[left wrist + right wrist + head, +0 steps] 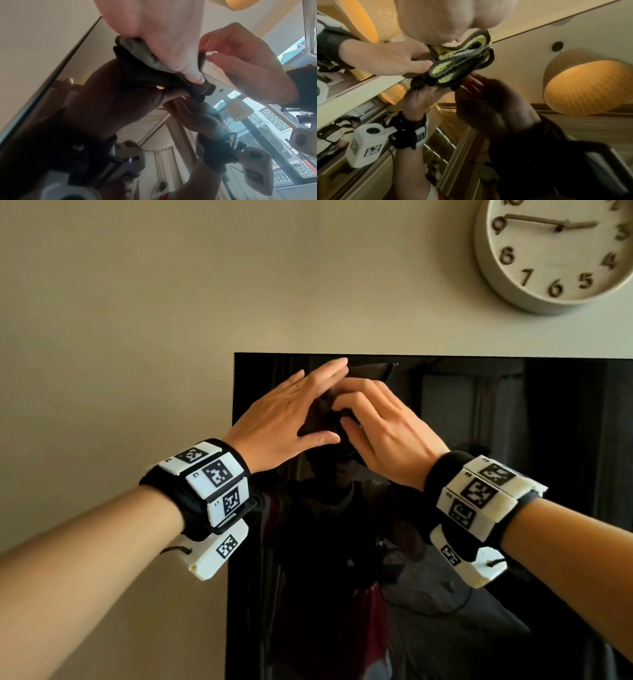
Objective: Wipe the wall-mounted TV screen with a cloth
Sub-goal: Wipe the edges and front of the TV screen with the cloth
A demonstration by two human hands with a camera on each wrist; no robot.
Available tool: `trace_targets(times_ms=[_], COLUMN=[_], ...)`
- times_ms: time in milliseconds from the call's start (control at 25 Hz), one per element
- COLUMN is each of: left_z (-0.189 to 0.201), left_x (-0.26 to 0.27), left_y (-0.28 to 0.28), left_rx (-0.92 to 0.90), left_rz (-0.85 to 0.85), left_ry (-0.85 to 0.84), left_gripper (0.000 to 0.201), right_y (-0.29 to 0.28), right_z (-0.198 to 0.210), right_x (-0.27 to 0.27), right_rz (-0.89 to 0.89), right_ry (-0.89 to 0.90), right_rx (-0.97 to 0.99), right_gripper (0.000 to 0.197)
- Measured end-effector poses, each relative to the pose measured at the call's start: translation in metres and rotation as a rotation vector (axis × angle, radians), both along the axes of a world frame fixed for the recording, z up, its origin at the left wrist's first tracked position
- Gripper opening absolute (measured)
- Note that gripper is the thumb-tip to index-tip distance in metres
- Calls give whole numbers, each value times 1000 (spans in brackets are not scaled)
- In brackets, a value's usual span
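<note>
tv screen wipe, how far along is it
Done: the folded cloth is up at the top-left corner of the TV screen. In hand: the left hand presses it flat while the right hand pinches its edge. Left: nearly the whole screen below and to the right.

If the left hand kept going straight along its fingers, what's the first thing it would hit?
The left hand points up and rightward along the TV screen, pressing the cloth. Going on, it would likely cross the screen's top edge onto bare wall; depth is unclear.
</note>
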State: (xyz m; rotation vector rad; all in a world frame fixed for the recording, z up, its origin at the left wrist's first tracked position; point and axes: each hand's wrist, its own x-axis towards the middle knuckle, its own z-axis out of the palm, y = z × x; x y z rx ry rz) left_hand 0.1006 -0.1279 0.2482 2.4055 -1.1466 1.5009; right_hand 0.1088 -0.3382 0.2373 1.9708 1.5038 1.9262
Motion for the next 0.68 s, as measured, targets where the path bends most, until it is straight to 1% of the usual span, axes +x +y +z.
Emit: trace_targets(times_ms=[80, 160, 240, 320, 400, 480, 560, 600, 680], left_z=[0, 0, -4, -14, -27, -36, -41, -43, -46], left_x=[-7, -13, -17, -19, -17, -16, -13, -12, -9], left_y=[1, 6, 16, 25, 29, 27, 23, 21, 20], left_rx=[-7, 4, 27, 78, 136, 157, 156, 150, 126], left_rz=[-47, -20, 47, 137, 246, 337, 403, 423, 437], left_ry=[83, 111, 19, -120, -213, -218, -183, -163, -132], left_gripper=[102, 105, 105, 108, 112, 118, 123, 125, 130], right_y=[9, 14, 9, -7, -23, -29, -28, -27, -31], right_z=[2, 2, 0, -6, -12, -14, -16, -19, -32], right_x=[3, 5, 1, -4, -7, -6, -4, -2, 1], right_rz=[1, -68, -130, -131, -134, -206, -257, -256, -287], right_ry=[30, -38, -80, -55, -31, -47, -32, -16, 3], right_rx=[33, 94, 160, 207, 271, 381, 456, 455, 385], right_gripper=[25, 30, 34, 38, 44, 54, 56, 56, 61])
